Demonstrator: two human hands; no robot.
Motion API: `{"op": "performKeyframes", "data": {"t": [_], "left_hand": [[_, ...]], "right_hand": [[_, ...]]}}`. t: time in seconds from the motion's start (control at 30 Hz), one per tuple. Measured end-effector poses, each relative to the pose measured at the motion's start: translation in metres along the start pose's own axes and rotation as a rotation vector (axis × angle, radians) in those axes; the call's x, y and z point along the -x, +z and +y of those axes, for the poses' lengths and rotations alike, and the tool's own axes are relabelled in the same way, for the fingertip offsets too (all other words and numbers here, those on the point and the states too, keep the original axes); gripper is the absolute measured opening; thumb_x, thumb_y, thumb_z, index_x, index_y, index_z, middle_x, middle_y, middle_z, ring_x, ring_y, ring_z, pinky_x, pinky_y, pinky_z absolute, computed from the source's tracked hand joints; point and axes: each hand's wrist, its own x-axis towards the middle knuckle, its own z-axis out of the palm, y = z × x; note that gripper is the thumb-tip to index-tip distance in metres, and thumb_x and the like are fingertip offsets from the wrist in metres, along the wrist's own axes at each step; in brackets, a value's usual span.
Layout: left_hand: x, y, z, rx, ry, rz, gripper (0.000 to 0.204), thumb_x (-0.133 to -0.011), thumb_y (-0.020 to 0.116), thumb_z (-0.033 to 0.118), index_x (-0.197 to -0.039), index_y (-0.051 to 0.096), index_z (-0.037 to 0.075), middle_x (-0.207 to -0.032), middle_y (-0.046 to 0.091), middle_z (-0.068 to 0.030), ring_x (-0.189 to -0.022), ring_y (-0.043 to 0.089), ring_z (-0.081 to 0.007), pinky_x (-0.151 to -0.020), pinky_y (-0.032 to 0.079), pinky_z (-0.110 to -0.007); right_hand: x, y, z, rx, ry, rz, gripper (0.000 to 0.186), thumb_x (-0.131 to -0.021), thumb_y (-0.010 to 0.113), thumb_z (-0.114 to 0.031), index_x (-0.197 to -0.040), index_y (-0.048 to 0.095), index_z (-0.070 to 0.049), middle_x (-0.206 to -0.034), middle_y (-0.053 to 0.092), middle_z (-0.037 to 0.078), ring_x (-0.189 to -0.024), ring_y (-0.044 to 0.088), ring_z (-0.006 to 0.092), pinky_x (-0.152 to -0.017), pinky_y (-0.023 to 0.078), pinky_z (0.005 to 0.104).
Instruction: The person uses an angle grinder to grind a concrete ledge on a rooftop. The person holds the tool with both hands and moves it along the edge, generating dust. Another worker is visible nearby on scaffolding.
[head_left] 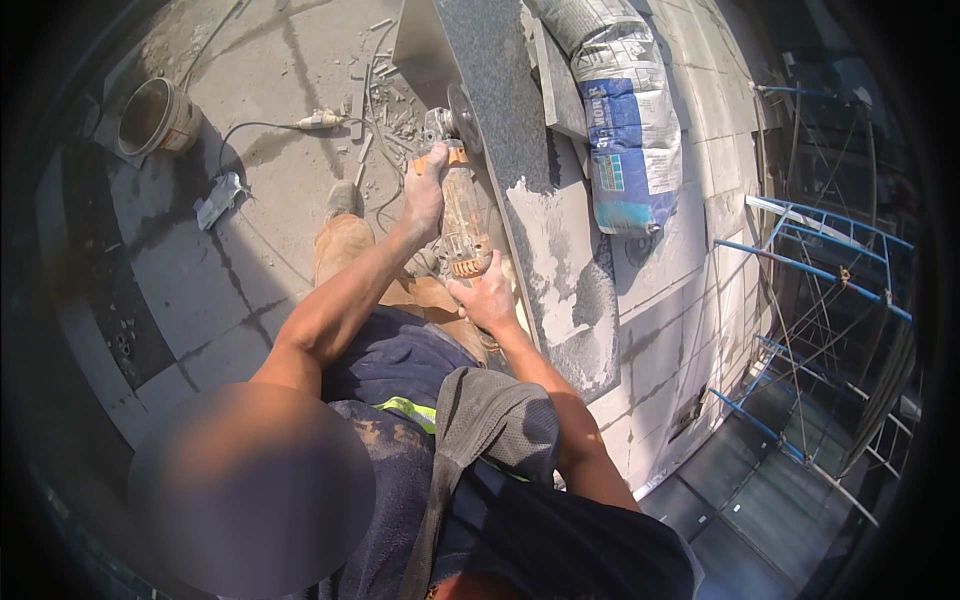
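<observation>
An orange and grey angle grinder (461,213), coated in dust, is held lengthwise between both my hands. My left hand (425,190) is closed around its front end, close to the gear head. At the rear of the body, my right hand (487,294) grips the tool near the orange vents. The round cutting disc (462,118) stands on edge against the side of a grey speckled stone slab (475,45); whether it touches the stone I cannot tell. Pale dried mortar (545,240) covers part of the slab's upper face.
A blue and white bag (628,135) lies right of the slab. At left are a dirty bucket (158,118) and a crumpled wrapper (220,200). A cable with a connector (320,120) crosses the floor among stone offcuts (395,110). Blue scaffolding (820,270) stands far right.
</observation>
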Motion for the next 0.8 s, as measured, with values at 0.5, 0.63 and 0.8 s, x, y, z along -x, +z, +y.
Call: {"op": "performKeyframes", "data": {"t": [0.5,0.63,0.8], "left_hand": [[0.0,-0.016,-0.022,0.025,-0.029,0.04,0.045,-0.097,0.064,0.047,-0.103,0.062,0.002,-0.091,0.065,-0.0064,-0.08,0.063,-0.0144,-0.072,0.055,-0.032],[-0.012,-0.007,-0.007,-0.007,-0.004,0.048,0.048,-0.098,0.059,0.051,-0.103,0.062,0.003,-0.083,0.064,-0.0068,-0.068,0.065,-0.0162,-0.061,0.057,-0.033],[-0.035,-0.004,0.02,0.005,-0.019,-0.029,0.049,-0.099,0.056,0.051,-0.109,0.06,0.004,-0.082,0.064,-0.0078,-0.065,0.066,-0.0175,-0.057,0.058,-0.034]], "right_hand": [[0.012,-0.005,-0.006,-0.006,0.033,-0.029,0.075,-0.078,0.076,-0.02,-0.129,0.031,0.014,-0.076,0.07,0.022,-0.057,0.071,0.0315,-0.056,0.059,0.0419],[-0.002,-0.009,-0.029,-0.066,0.052,-0.046,0.064,-0.078,0.075,-0.019,-0.121,0.036,0.008,-0.076,0.069,0.021,-0.056,0.07,0.0305,-0.055,0.058,0.0418],[-0.034,-0.006,-0.041,-0.104,0.106,-0.083,0.068,-0.078,0.075,-0.018,-0.125,0.034,0.009,-0.08,0.07,0.022,-0.056,0.07,0.0306,-0.055,0.058,0.0397]]}}
